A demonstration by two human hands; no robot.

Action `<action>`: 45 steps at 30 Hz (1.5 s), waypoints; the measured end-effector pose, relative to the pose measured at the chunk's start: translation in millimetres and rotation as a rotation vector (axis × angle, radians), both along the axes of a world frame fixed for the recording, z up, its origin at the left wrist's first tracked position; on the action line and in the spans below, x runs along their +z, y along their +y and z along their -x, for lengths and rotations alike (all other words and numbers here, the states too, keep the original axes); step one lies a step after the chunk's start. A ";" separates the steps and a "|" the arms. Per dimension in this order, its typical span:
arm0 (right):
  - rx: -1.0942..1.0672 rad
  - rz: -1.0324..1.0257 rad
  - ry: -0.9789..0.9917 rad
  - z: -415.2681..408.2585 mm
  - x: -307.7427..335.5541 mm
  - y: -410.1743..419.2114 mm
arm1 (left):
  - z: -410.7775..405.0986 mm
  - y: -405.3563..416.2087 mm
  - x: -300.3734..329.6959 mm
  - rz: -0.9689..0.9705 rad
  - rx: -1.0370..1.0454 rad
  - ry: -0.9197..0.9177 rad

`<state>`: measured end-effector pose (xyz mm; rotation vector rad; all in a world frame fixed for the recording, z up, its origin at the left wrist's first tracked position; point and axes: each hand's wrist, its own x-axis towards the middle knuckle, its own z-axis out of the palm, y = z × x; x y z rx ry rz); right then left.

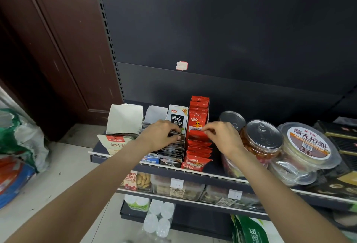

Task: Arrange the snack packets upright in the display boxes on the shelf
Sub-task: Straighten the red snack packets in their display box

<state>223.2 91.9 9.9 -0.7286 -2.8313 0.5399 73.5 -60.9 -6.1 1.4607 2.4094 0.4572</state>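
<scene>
Head view, shelf (212,176) of snacks, contents as seen.

Left hand (161,136): fingers curled over the tops of the dark packets (174,149), thumb and forefinger pinching one near the back of the row. These packets stand on edge in the black-and-white display box (176,120), whose raised back panel is just beyond the fingertips.

Right hand (222,136): thumb and forefinger pinching the top edge of a red packet (198,136). The other red packets (199,152) sit below and in front of this hand, leaning, in the red display box (199,116), which is just beside the dark box.

To the left of the left hand: a white box (124,119) with pale packets (116,142) in front.

To the right of the right hand: clear tubs with metal lids (262,136), touching the wrist or nearly so, hard to judge. Beyond them, a round noodle tub (307,144).

Below both forearms: lower shelves (173,198) with more goods.
</scene>
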 end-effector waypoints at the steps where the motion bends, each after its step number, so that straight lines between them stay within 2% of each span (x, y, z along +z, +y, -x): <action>1: -0.007 -0.010 0.036 -0.9 4.3 0.0 | -0.2 1.5 0.9 0.004 0.005 0.005; 7: -0.124 0.065 0.303 -6.2 39.5 12.9 | 0.7 16.7 11.1 -0.009 0.105 -0.055; 9: -0.166 0.095 0.394 -9.8 53.7 17.8 | -0.3 23.1 17.8 -0.071 0.163 -0.154; 12: -0.224 0.168 0.549 -16.4 71.8 22.3 | -7.8 31.1 31.6 -0.217 0.271 -0.423; 15: -0.254 0.329 0.705 -21.7 76.8 24.1 | -14.9 34.5 47.4 -0.352 0.386 -0.878; 17: -0.257 0.466 0.770 -24.2 75.2 25.2 | -14.1 36.2 57.9 -0.450 0.460 -1.068; 19: -0.268 0.554 0.794 -26.5 74.2 24.5 | -11.3 37.5 64.2 -0.527 0.519 -1.129; 23: -0.285 0.536 0.805 -25.7 66.2 21.8 | -5.3 34.1 65.3 -0.676 0.595 -1.218; 27: -0.272 0.842 0.808 -22.0 65.7 14.4 | -4.3 25.6 62.3 -0.818 0.529 -1.304; 29: -0.242 0.986 0.804 -21.8 65.4 10.5 | -3.9 19.9 58.2 -0.823 0.471 -1.282; 30: -0.222 0.993 0.797 -21.9 64.1 9.9 | -3.3 17.5 55.9 -0.804 0.434 -1.244; 34: -0.163 0.899 0.719 -24.1 57.4 7.7 | -4.4 7.3 54.3 -0.762 0.325 -0.930; 38: -0.168 0.809 0.794 -28.2 51.3 6.7 | -6.9 2.3 55.0 -0.768 0.225 -0.623; 40: -0.169 0.817 0.815 -30.4 47.7 4.3 | -8.1 2.6 52.1 -0.759 0.222 -0.565; 45: -0.205 0.801 0.813 -33.0 38.7 2.5 | -10.5 3.9 45.8 -0.765 0.230 -0.559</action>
